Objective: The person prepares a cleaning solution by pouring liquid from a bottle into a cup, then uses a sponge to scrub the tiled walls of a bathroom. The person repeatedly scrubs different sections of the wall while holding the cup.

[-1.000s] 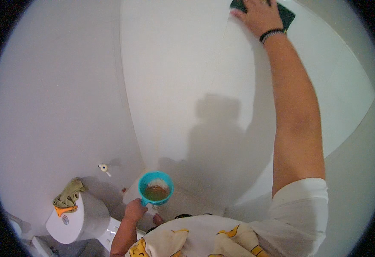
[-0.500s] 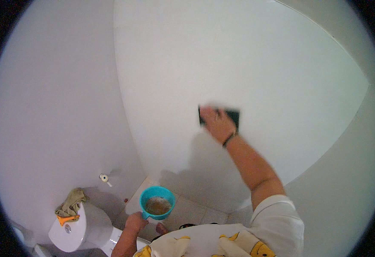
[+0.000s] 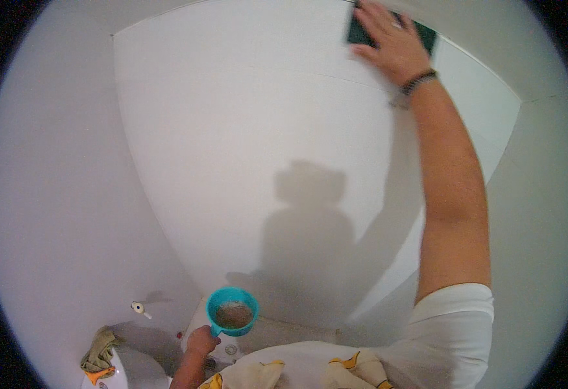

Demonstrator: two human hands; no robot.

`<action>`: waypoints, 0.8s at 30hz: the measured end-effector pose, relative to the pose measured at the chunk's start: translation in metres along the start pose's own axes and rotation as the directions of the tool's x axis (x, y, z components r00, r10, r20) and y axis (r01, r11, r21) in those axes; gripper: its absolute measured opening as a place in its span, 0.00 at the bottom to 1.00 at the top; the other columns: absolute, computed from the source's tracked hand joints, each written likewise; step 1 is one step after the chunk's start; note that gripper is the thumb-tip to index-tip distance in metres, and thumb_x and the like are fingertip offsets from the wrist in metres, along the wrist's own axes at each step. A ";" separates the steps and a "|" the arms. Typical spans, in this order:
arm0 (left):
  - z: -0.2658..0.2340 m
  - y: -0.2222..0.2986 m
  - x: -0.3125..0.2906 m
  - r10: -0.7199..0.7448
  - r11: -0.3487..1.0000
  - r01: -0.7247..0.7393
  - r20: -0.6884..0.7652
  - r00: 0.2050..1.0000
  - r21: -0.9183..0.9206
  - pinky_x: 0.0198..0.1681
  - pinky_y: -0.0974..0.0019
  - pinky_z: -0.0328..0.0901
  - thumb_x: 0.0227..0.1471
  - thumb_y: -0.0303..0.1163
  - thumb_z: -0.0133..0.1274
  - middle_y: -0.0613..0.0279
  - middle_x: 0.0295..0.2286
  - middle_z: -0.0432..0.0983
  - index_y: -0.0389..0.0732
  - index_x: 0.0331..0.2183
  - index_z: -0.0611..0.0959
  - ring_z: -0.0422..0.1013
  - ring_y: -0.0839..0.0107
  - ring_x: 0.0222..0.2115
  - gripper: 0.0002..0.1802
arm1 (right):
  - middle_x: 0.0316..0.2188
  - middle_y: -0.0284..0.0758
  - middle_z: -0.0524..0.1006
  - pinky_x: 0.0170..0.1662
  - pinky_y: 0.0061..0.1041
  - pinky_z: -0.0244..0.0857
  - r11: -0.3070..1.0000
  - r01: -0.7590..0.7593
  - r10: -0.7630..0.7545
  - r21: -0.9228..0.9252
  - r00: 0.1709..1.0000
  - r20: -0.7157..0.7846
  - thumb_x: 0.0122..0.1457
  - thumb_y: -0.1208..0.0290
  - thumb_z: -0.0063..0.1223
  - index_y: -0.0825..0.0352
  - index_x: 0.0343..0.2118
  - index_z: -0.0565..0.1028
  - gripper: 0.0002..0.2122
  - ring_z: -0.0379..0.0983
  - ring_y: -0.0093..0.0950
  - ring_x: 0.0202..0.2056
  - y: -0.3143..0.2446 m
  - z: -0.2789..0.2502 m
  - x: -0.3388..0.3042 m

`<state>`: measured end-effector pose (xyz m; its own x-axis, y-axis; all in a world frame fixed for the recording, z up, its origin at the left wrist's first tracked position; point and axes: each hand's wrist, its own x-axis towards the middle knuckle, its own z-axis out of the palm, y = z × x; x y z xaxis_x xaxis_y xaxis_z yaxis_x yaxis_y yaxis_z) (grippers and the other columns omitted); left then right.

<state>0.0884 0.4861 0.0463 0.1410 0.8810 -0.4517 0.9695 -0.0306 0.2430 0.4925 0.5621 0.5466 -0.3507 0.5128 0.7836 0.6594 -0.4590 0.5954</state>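
High on the white wall [image 3: 232, 142], near its top edge, my right hand [image 3: 394, 45] lies flat with fingers spread over a dark green scouring pad [image 3: 360, 34], holding it against the surface. The pad's middle is hidden under my palm and fingers. Low down, my left hand [image 3: 201, 341] is closed round the handle of a turquoise water dipper [image 3: 214, 301]. Murky, brownish liquid with some foam sits inside the dipper, which is held roughly level.
At the lower left stands a white toilet tank [image 3: 138, 369] with an olive cloth [image 3: 102, 350] and an orange-handled tool [image 3: 99, 375] on it. A small white tap [image 3: 139, 308] juts from the left wall. A floor drain [image 3: 230, 349] lies below the dipper.
My right hand has carried the scouring pad from the middle of the wall up and right to its top edge, arm now stretched out. The view has tilted upward; my left hand still holds the dipper.
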 end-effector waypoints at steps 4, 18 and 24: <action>0.010 -0.014 0.021 0.095 0.995 -0.095 0.020 0.995 0.019 0.34 0.59 0.63 0.31 0.41 0.55 0.51 0.27 0.72 0.37 0.28 0.75 0.69 0.56 0.30 0.20 | 0.56 0.31 0.47 0.55 0.39 0.33 0.983 -0.163 0.179 0.088 0.961 -0.212 0.49 0.50 0.39 0.58 0.53 0.51 0.30 0.40 0.28 0.57 0.095 0.014 -0.096; 0.028 -0.036 0.084 0.259 0.961 -0.272 0.203 0.944 0.038 0.37 0.58 0.63 0.32 0.44 0.53 0.51 0.29 0.72 0.38 0.30 0.75 0.69 0.57 0.32 0.23 | 0.55 0.39 0.48 0.53 0.47 0.34 0.791 -0.336 0.452 0.512 0.884 -0.119 0.45 0.44 0.39 0.68 0.52 0.51 0.37 0.39 0.34 0.57 -0.232 -0.011 0.018; 0.017 -0.051 0.107 0.356 0.925 -0.371 0.149 0.922 0.086 0.35 0.57 0.63 0.31 0.44 0.54 0.49 0.27 0.72 0.37 0.27 0.75 0.69 0.54 0.30 0.22 | 0.55 0.36 0.48 0.54 0.44 0.35 0.842 -0.051 0.150 0.538 0.978 -0.143 0.46 0.46 0.40 0.64 0.52 0.54 0.33 0.41 0.32 0.56 -0.258 -0.007 0.009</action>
<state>0.0571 0.5742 -0.0288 0.5055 0.7311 -0.4581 0.8613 -0.3961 0.3182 0.3145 0.6798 0.4015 -0.3391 0.3289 0.8814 0.9303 -0.0221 0.3662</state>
